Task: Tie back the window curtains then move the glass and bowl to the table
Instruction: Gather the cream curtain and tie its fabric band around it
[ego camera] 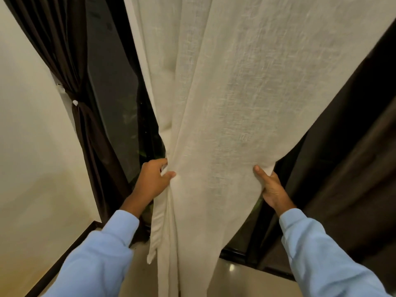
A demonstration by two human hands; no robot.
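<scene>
A cream sheer curtain (225, 103) hangs in front of the dark window and narrows toward waist height. My left hand (153, 181) grips its left edge, thumb on the front of the cloth. My right hand (271, 188) holds its right edge, fingers behind the fabric. The cloth is gathered between both hands and its lower part hangs loose to the floor. At the left, a dark brown curtain (64, 50) is bound with a tieback (80, 106) at the wall. A second dark brown curtain (351, 168) hangs loose at the right. No glass or bowl is in view.
A cream wall (27, 157) with a dark skirting board (64, 260) stands at the left. Dark window glass (113, 93) shows between the curtains. A glossy tiled floor (246, 279) lies below, against the window's black bottom frame (235, 252).
</scene>
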